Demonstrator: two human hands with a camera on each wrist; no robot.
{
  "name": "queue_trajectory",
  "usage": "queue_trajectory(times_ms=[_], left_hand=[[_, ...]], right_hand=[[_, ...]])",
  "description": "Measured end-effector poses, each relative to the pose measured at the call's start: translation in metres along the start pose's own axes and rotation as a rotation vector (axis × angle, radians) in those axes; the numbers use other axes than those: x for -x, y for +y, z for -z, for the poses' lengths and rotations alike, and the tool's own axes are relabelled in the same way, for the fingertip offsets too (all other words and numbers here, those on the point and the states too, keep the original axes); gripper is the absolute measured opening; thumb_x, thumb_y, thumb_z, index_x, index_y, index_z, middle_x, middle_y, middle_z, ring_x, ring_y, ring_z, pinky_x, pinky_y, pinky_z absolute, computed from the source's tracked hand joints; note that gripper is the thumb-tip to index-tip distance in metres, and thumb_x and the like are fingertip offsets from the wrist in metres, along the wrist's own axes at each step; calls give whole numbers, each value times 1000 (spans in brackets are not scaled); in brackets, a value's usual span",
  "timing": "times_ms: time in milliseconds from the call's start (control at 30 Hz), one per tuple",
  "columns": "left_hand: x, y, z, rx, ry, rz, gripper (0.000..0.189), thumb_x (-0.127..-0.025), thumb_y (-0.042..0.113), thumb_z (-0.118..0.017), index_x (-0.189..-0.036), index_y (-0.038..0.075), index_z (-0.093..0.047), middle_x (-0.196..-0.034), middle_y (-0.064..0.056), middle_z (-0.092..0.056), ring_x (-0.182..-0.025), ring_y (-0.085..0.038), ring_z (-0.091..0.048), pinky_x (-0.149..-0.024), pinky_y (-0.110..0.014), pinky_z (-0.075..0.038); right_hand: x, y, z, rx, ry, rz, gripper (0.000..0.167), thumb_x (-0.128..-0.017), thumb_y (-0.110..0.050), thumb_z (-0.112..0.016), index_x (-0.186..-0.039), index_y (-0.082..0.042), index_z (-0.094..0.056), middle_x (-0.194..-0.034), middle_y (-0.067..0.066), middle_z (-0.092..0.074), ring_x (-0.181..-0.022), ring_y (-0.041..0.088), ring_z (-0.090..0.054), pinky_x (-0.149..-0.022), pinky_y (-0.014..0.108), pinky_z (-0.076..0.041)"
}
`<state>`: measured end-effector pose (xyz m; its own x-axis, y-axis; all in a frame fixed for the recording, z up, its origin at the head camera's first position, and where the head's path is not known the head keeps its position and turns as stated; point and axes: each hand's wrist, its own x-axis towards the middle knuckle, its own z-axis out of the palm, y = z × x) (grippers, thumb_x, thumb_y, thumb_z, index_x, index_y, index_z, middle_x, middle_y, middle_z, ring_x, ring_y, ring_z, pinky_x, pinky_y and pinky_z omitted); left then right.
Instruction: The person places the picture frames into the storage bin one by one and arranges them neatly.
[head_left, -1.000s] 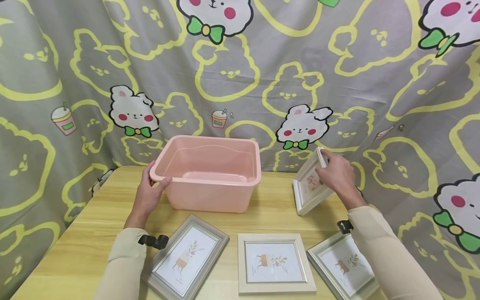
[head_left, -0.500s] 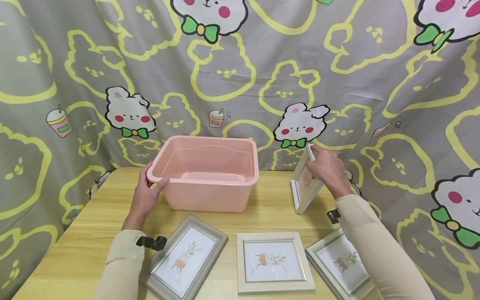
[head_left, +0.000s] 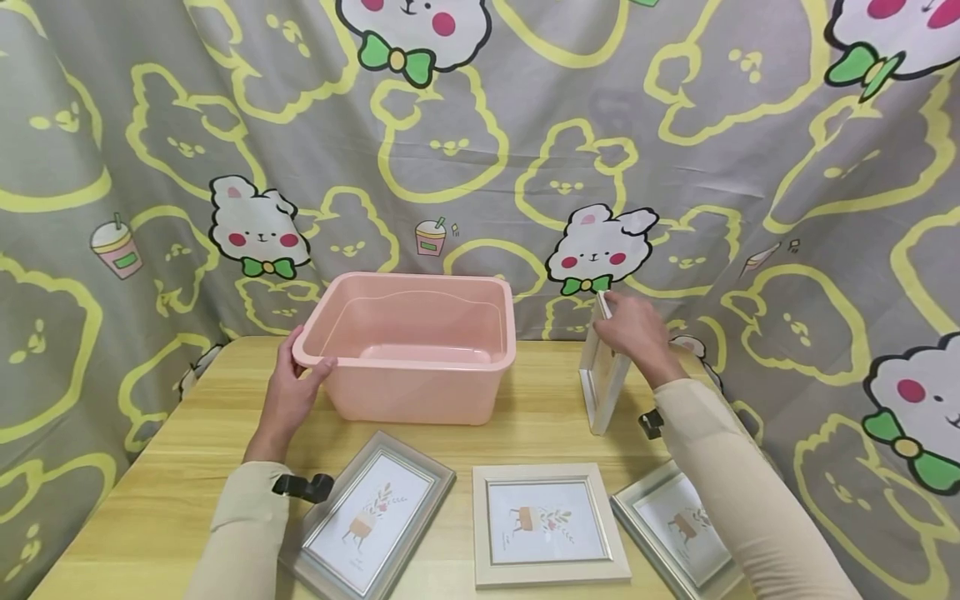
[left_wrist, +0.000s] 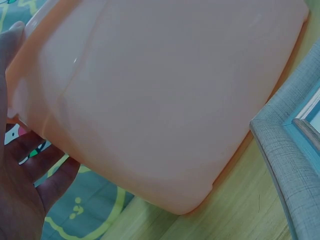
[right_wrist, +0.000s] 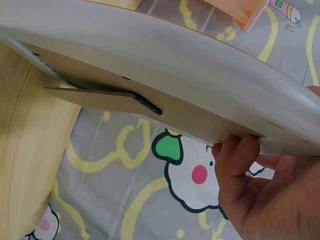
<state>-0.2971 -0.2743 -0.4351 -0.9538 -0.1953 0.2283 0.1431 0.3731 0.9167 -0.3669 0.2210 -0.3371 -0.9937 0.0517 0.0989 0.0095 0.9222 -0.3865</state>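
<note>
My left hand (head_left: 285, 400) grips the front left corner of a pink plastic bin (head_left: 412, 393), thumb over the rim and fingers outside the wall. Inside, the bin's floor shows bare. To its right, my right hand (head_left: 637, 335) holds a light picture frame (head_left: 611, 379) by its upper edge. The frame stands almost upright on or just above the table, turned nearly edge-on, so its picture is mostly hidden. In the right wrist view, its brown backing and partly swung-out easel stand (right_wrist: 95, 101) show, with fingertips (right_wrist: 245, 150) curled against the back.
Along the front of the wooden table (head_left: 187, 450) lie a grey picture frame (head_left: 431, 487), a cream picture frame (head_left: 551, 577) and a silver-grey picture frame (head_left: 652, 533), the last partly under my right forearm. A patterned curtain (head_left: 480, 183) hangs behind the table.
The held picture frame has moved slightly left with my right hand and turned more edge-on, standing more upright. My left hand keeps its hold on the bin; the head view has shifted slightly.
</note>
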Motion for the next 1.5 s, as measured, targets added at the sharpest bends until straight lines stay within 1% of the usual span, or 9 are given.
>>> queue_trajectory(times_ms=[67,133,267,633,733,867,967,1200,1500], left_hand=[[1,1,-1,0,-1,-4,83,-94,34,-62,-157,22,-9,-157,-13,-29,-140,-31,-35,-111,-46,-37],[2,1,-1,0,3,-5,83,-94,34,-62,-157,22,-9,-156,-13,-30,-139,-30,-36,-108,-33,-40],[1,-1,1,-2,15,1,83,-94,34,-62,-156,23,-9,-156,-13,-31,-138,-30,-37,-92,-9,-39],[3,-5,2,25,22,-5,82,-93,31,-63,-156,20,-11,-154,-16,-33,-136,-31,-38,-84,-1,-36],[5,-4,2,3,16,-6,84,-93,34,-63,-156,20,-10,-154,-15,-33,-136,-30,-39,-91,-7,-38],[5,-4,2,-23,12,-9,90,-90,36,-66,-157,21,-8,-155,-13,-32,-137,-30,-37,-109,-39,-39],[5,-5,2,-21,11,-21,94,-89,36,-69,-157,20,-7,-156,-15,-31,-137,-33,-36,-110,-57,-33],[4,-6,1,-19,1,-36,97,-87,36,-71,-157,20,-6,-156,-16,-30,-138,-36,-34,-110,-61,-31],[4,-6,0,-18,-1,-37,98,-86,35,-72,-157,26,-4,-155,-14,-31,-137,-35,-35,-109,-61,-32]], right_hand=[[0,0,0,-4,-20,-9,68,-85,-25,-52,-150,-16,-36,-126,25,-56,-80,32,-61,-49,33,-47],[0,0,1,-14,-37,-15,68,-85,-26,-51,-151,-18,-34,-128,24,-55,-83,33,-60,-51,33,-48],[-2,2,2,-30,-74,-1,69,-87,-27,-50,-152,-18,-31,-135,26,-50,-94,36,-58,-59,36,-51],[1,2,3,-36,-36,17,65,-86,-24,-55,-148,-15,-38,-133,26,-53,-99,39,-58,-67,44,-56],[2,2,3,-31,-19,26,64,-85,-24,-55,-147,-13,-41,-131,25,-54,-98,38,-58,-66,42,-56],[2,1,6,-43,-3,33,61,-85,-23,-54,-144,-12,-44,-125,25,-57,-94,37,-59,-64,39,-56],[2,-1,10,-57,3,31,58,-87,-24,-54,-144,-12,-45,-124,26,-57,-94,36,-58,-66,39,-55],[4,-9,20,-86,14,30,58,-88,-26,-55,-143,-11,-46,-129,24,-56,-97,34,-57,-70,38,-53],[7,-17,33,-95,20,46,58,-88,-27,-54,-144,-14,-46,-118,21,-61,-93,30,-57,-68,34,-49]])
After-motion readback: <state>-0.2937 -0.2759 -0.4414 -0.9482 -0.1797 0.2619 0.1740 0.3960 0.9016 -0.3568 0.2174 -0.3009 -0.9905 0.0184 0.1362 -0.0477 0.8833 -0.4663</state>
